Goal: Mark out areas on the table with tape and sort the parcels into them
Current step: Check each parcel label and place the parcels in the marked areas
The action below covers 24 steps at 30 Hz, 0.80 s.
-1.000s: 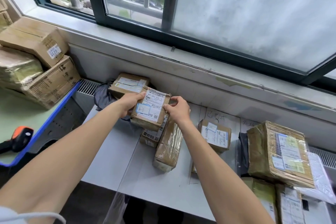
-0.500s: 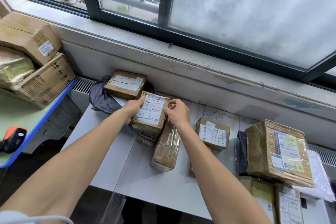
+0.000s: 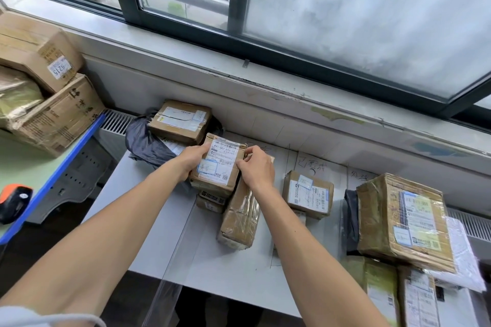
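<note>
A small brown parcel [image 3: 220, 164] with a white shipping label sits on top of another small box [image 3: 211, 200] near the middle of the white table [image 3: 148, 194]. My left hand [image 3: 191, 159] grips its left side and my right hand [image 3: 256, 170] grips its right side. A long tape-wrapped parcel [image 3: 239, 220] leans just below my right hand. Clear tape strips [image 3: 183, 223] run across the table, and handwritten labels [image 3: 310, 164] mark areas near the wall.
A labelled box [image 3: 180, 121] lies on a dark bag [image 3: 146, 141] at the back left. Another small box [image 3: 308, 194] sits right of centre. Large parcels [image 3: 403, 220] pile up at the right. Big cartons [image 3: 39, 87] and an orange-black scanner [image 3: 13, 199] sit on the green table on the left.
Both hands have lowered the small parcel a little onto the box beneath it. The view has shifted slightly to the right.
</note>
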Available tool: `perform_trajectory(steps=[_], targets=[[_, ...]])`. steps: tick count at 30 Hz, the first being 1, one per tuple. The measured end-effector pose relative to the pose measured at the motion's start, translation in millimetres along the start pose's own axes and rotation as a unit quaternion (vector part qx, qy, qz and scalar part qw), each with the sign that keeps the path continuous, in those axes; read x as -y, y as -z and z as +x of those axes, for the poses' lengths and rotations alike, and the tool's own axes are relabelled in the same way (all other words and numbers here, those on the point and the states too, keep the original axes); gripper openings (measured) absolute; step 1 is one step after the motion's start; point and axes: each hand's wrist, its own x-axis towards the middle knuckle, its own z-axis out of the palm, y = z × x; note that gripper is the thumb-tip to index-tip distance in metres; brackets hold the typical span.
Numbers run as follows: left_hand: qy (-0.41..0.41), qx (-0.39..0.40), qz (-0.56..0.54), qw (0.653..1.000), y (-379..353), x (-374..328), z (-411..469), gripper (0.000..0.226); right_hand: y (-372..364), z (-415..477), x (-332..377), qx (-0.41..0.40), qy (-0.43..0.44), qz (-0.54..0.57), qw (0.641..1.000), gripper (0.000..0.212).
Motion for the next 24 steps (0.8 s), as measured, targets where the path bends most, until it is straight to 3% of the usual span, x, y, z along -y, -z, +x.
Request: perform_trajectory(steps=[8, 19, 24], targets=[[0.017, 0.022, -0.019, 0.999, -18, 13, 0, 0.043, -6, -8, -15, -0.031, 0.033, -0.034, 0.998, 0.018], [0.020, 0.023, -0.073, 0.997, -25, 22, -6, 0.041, -4, -4, -24, -0.024, 0.084, -0.055, 0.995, 0.022], [0.017, 0.043, -0.041, 0.998, -20, 16, -10, 0.042, -3, -2, -21, -0.009, 0.070, -0.056, 0.996, 0.024]])
